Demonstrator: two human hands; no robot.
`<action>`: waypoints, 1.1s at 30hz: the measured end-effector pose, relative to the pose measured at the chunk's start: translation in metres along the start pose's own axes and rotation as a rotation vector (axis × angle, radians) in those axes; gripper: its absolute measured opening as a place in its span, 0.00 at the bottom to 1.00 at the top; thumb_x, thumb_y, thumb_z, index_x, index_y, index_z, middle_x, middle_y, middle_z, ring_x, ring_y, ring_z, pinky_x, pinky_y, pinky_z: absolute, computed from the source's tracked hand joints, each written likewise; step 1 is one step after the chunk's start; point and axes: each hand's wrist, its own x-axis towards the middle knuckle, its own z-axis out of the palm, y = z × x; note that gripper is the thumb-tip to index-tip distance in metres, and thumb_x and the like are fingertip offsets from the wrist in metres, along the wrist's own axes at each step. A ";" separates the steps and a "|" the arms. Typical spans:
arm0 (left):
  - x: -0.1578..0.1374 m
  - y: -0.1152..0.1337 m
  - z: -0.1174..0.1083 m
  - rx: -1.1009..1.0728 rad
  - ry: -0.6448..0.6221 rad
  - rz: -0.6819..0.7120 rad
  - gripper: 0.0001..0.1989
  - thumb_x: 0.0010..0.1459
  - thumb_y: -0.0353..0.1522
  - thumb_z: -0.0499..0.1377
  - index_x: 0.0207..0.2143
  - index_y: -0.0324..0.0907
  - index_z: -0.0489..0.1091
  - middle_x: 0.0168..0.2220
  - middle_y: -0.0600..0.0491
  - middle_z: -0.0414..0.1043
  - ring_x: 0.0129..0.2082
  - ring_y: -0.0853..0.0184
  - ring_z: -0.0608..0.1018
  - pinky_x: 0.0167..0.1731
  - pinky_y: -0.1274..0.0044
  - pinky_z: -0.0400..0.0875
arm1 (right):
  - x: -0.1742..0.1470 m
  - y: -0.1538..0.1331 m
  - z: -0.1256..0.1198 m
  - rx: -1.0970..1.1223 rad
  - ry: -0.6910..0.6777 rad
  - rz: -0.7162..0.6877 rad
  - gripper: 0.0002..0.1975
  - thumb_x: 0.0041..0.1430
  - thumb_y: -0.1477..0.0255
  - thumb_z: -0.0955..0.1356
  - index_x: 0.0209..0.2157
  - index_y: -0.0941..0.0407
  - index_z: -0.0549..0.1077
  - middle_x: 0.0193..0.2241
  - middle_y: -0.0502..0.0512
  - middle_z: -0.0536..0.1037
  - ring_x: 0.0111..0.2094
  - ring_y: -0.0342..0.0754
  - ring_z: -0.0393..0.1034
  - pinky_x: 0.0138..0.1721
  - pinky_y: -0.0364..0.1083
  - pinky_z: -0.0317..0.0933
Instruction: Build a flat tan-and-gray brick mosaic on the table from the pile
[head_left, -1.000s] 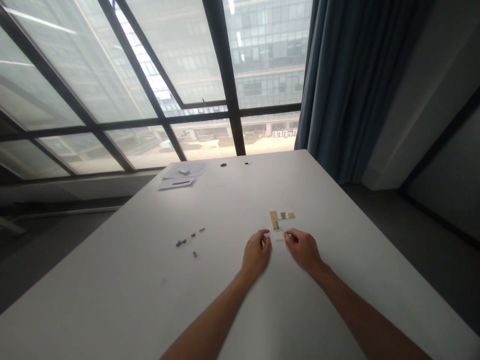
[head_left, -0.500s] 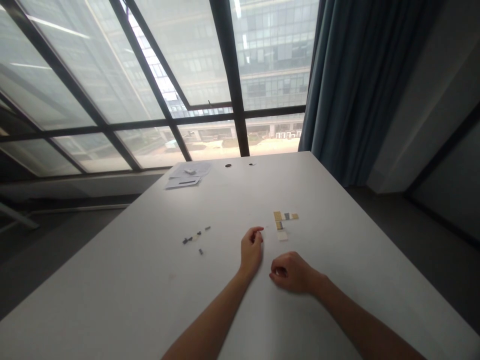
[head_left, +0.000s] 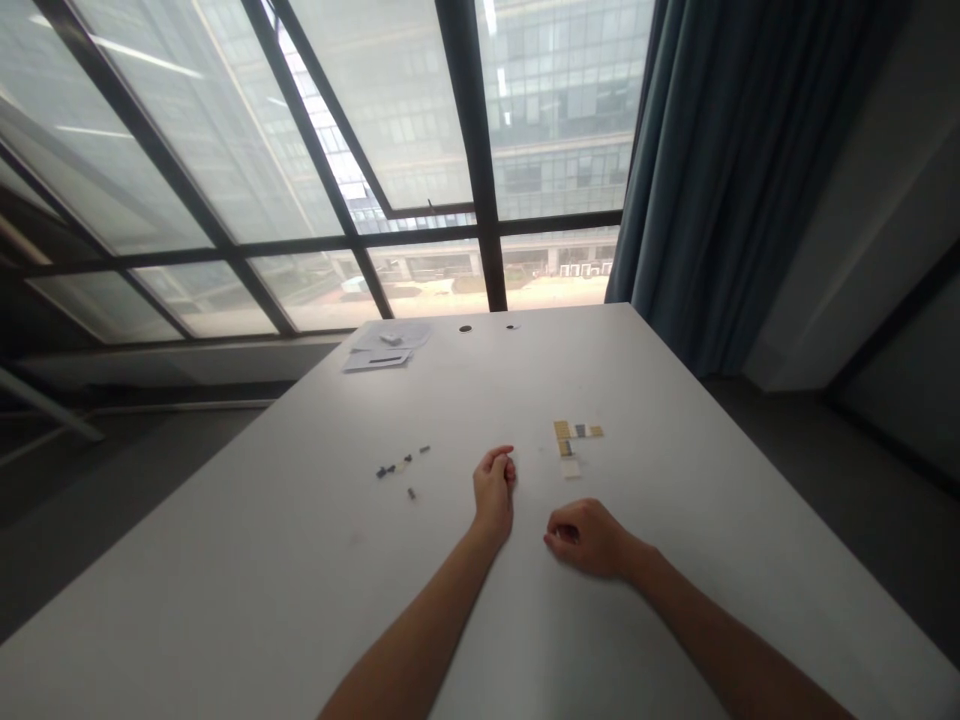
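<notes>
My left hand (head_left: 494, 492) rests on the white table with its fingers curled in and the index finger reaching forward. Whatever may lie inside its curl is hidden. Closer to me, my right hand (head_left: 589, 538) is closed loosely, thumb and fingertips brought together around a dark hollow; I cannot make out anything there. Beyond the right hand lie small flat pieces joined in an angled row: a yellow piece (head_left: 562, 430), a grey piece (head_left: 580, 431) and a pale square (head_left: 571, 469). Neither hand touches them. Left of my left hand, several small dark pieces (head_left: 391, 469) are scattered.
White papers (head_left: 379, 358) with a small white object (head_left: 391, 340) on them lie at the table's far left corner. A round hole (head_left: 465, 328) shows near the far edge. Windows stand behind the table, and a blue curtain (head_left: 697, 200) hangs at the right.
My left hand has drawn a little left, away from the flat pieces. The right hand stays nearly in place. The whole view has shifted slightly.
</notes>
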 end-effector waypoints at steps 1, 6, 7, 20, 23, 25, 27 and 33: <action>0.000 0.001 0.000 -0.030 0.010 -0.006 0.12 0.46 0.32 0.62 0.36 0.36 0.73 0.20 0.60 0.62 0.20 0.77 0.62 0.21 0.82 0.52 | 0.000 0.000 0.000 0.003 0.001 0.003 0.08 0.57 0.71 0.68 0.25 0.57 0.77 0.20 0.48 0.73 0.23 0.40 0.61 0.29 0.41 0.49; 0.000 0.002 -0.002 -0.177 0.038 -0.045 0.14 0.44 0.30 0.64 0.36 0.36 0.73 0.20 0.60 0.63 0.20 0.78 0.64 0.22 0.82 0.54 | -0.001 0.001 -0.002 0.016 -0.004 0.008 0.09 0.57 0.70 0.68 0.26 0.58 0.76 0.20 0.47 0.73 0.23 0.40 0.61 0.28 0.41 0.49; 0.001 0.003 -0.002 -0.203 0.039 -0.048 0.14 0.44 0.30 0.64 0.35 0.36 0.72 0.20 0.60 0.63 0.20 0.78 0.64 0.22 0.82 0.54 | -0.001 0.001 -0.002 0.017 -0.005 0.008 0.09 0.57 0.70 0.68 0.25 0.58 0.76 0.20 0.47 0.73 0.23 0.40 0.61 0.28 0.41 0.49; 0.006 0.000 -0.005 -0.364 0.036 -0.066 0.12 0.45 0.28 0.64 0.34 0.37 0.70 0.20 0.61 0.61 0.20 0.78 0.62 0.21 0.81 0.52 | 0.001 0.007 0.000 0.026 0.001 -0.003 0.10 0.57 0.70 0.68 0.25 0.58 0.75 0.19 0.46 0.71 0.22 0.39 0.60 0.27 0.41 0.48; 0.007 -0.001 -0.005 -0.368 0.040 -0.066 0.12 0.45 0.28 0.64 0.34 0.37 0.70 0.20 0.61 0.61 0.20 0.77 0.62 0.21 0.81 0.51 | 0.001 0.007 0.000 0.025 0.004 -0.002 0.10 0.57 0.70 0.68 0.24 0.58 0.75 0.19 0.46 0.70 0.22 0.39 0.60 0.27 0.41 0.48; 0.007 -0.001 -0.005 -0.369 0.043 -0.067 0.11 0.45 0.28 0.64 0.34 0.37 0.70 0.20 0.61 0.61 0.20 0.77 0.62 0.21 0.81 0.51 | 0.001 0.006 -0.001 0.029 0.002 -0.002 0.10 0.57 0.70 0.68 0.24 0.58 0.75 0.19 0.46 0.70 0.22 0.39 0.59 0.27 0.40 0.48; 0.007 -0.001 -0.005 -0.373 0.049 -0.073 0.11 0.45 0.28 0.63 0.34 0.37 0.70 0.20 0.61 0.61 0.20 0.77 0.62 0.21 0.81 0.51 | 0.001 0.005 -0.002 0.033 0.001 -0.004 0.10 0.57 0.70 0.68 0.24 0.58 0.74 0.19 0.46 0.70 0.22 0.39 0.59 0.27 0.40 0.47; 0.007 -0.001 -0.004 -0.388 0.059 -0.077 0.10 0.45 0.28 0.63 0.34 0.37 0.69 0.20 0.61 0.60 0.20 0.78 0.62 0.21 0.82 0.52 | 0.001 0.004 -0.003 0.022 0.004 -0.005 0.10 0.57 0.71 0.68 0.24 0.58 0.74 0.19 0.46 0.69 0.22 0.39 0.59 0.28 0.41 0.48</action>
